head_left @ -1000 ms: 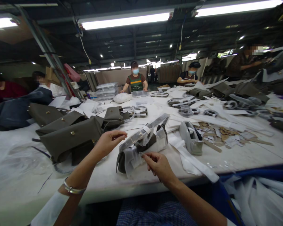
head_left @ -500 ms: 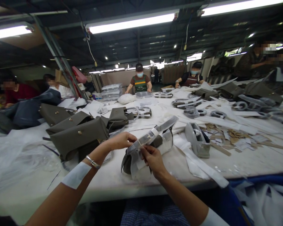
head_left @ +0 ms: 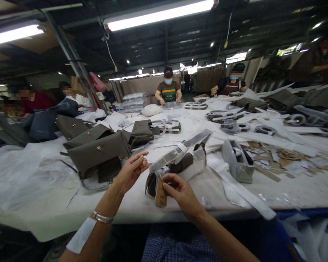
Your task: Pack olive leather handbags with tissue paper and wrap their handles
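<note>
In front of me on the table lies a dark olive handbag [head_left: 183, 164] on its side, with clear plastic and white wrapping around parts of it. A plastic-covered strap [head_left: 168, 158] runs across its top. My right hand [head_left: 182, 193] pinches a brown hang tag [head_left: 161, 196] between thumb and fingers at the bag's near left end. Just left of the bag, my left hand [head_left: 133, 170] is raised with its fingers partly stretched and nothing visible in them. Several more olive handbags [head_left: 100, 148] lie to the left of that hand.
A grey tape dispenser [head_left: 239, 165] stands right of the bag, beside white strips [head_left: 243, 193] and a pile of brown and white tags [head_left: 284, 158]. Plastic sheeting [head_left: 35, 182] covers the left side. Co-workers, one in a striped apron [head_left: 168, 91], are across the table.
My left hand has come away from the bag's strap, moving left. The hang tag now shows in my right hand, where white wrapping was before. The view has shifted slightly.
</note>
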Available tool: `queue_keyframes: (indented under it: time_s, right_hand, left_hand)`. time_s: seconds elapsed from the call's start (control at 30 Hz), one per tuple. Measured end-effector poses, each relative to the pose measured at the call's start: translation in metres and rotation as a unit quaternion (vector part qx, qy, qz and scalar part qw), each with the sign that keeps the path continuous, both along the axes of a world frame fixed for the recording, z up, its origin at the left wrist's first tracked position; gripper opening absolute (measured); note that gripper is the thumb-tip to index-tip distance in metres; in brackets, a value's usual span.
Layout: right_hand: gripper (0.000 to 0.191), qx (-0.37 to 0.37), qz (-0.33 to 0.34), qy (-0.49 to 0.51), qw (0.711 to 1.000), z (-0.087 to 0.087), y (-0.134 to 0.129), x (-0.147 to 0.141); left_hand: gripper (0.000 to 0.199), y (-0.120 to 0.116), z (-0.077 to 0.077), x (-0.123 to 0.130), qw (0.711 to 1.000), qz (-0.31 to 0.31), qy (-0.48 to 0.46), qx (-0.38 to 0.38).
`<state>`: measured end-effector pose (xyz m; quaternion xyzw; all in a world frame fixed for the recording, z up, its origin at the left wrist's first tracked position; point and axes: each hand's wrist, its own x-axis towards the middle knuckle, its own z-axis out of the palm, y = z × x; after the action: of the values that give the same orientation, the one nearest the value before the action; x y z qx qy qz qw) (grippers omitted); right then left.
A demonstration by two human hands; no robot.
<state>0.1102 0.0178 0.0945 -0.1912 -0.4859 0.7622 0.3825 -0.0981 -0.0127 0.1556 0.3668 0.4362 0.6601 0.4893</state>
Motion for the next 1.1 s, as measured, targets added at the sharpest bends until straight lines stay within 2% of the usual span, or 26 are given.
queue_keyframes:
  time_s: [0.1, 0.2, 0.3, 0.37, 0.5, 0.63, 0.7, 0.8, 0.87, 0.97, 1.1]
  right_hand:
    - [0.023, -0.025, 0.02, 0.019, 0.999, 0.002, -0.003, -0.001]
    - [0.025, -0.013, 0.025, 0.033, 0.999, 0.006, -0.005, -0.003]
    - [0.03, 0.063, -0.004, 0.01, 0.998, 0.01, -0.007, -0.006]
    - [0.023, 0.149, -0.07, -0.021, 0.986, 0.013, -0.007, -0.008]
    - [0.019, 0.327, -0.213, -0.104, 0.915, 0.019, -0.006, -0.009]
    - [0.022, 0.444, -0.265, -0.144, 0.843, 0.029, -0.006, -0.009]
    - [0.023, 0.474, -0.268, -0.14, 0.827, 0.034, -0.004, -0.01]
    - [0.024, 0.486, -0.259, -0.12, 0.826, 0.04, 0.001, -0.014]
    - [0.023, 0.5, -0.265, -0.133, 0.814, 0.042, 0.006, -0.016]
    - [0.024, 0.539, -0.27, -0.195, 0.774, 0.047, 0.012, -0.017]
    - [0.022, 0.573, -0.273, -0.297, 0.714, 0.059, 0.011, -0.018]
  left_hand:
    - [0.036, -0.006, -0.005, 0.005, 1.0, -0.004, -0.019, 0.02]
    - [0.043, -0.008, -0.006, 0.007, 1.0, -0.015, -0.004, 0.025]
    - [0.046, -0.006, -0.006, 0.009, 0.999, -0.029, 0.018, 0.021]
    - [0.046, -0.005, -0.007, 0.01, 0.999, -0.027, 0.032, 0.02]
    - [0.047, -0.001, -0.011, 0.01, 0.998, -0.015, 0.057, 0.017]
    - [0.05, 0.002, -0.016, 0.007, 0.998, -0.007, 0.057, 0.014]
    - [0.053, 0.003, -0.02, 0.006, 0.999, -0.006, 0.036, 0.028]
    - [0.06, 0.002, -0.024, 0.005, 0.998, -0.018, -0.011, 0.054]
    - [0.065, 0.001, -0.023, 0.005, 0.997, -0.024, -0.028, 0.067]
    - [0.069, -0.004, -0.019, 0.004, 0.997, -0.017, -0.012, 0.081]
    - [0.067, -0.009, -0.009, 0.006, 0.993, -0.023, 0.063, 0.092]
